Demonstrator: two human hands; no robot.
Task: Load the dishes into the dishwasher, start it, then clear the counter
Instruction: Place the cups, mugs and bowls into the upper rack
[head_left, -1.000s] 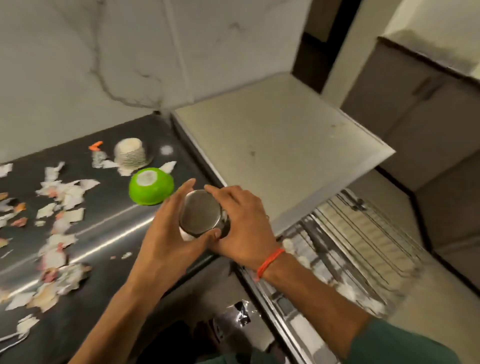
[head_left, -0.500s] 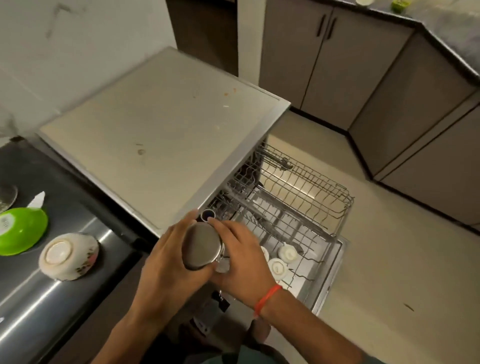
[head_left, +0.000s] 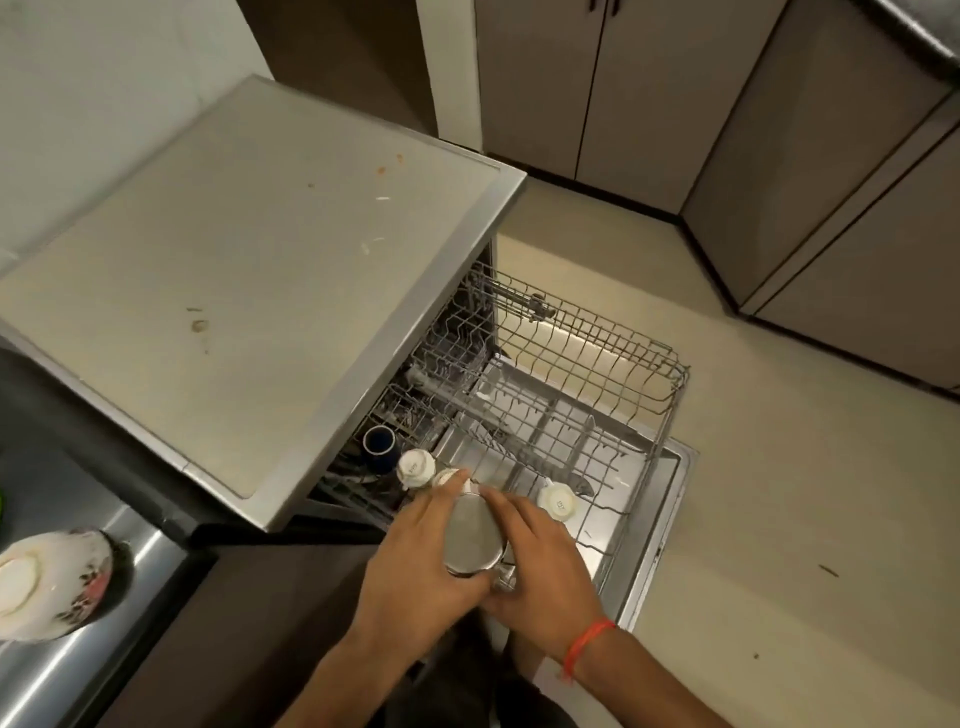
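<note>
While both hands clasp it, left hand (head_left: 415, 564) and right hand (head_left: 540, 577) hold a steel cup (head_left: 474, 540) over the dishwasher's lower rack (head_left: 597, 415), its mouth hidden; a floral bowl (head_left: 52, 587) sits cropped at left

Domestic kitchen. Evidence: open dishwasher (head_left: 322, 332) with wire racks (head_left: 582, 395) pulled out over its lowered door; upturned white cups (head_left: 557, 501) and a dark blue cup (head_left: 379, 447) in the racks; stainless-steel counter (head_left: 78, 639) bearing an upturned floral bowl (head_left: 52, 587); grey-brown base cabinets (head_left: 831, 182) in an L along beige floor (head_left: 779, 519).
</note>
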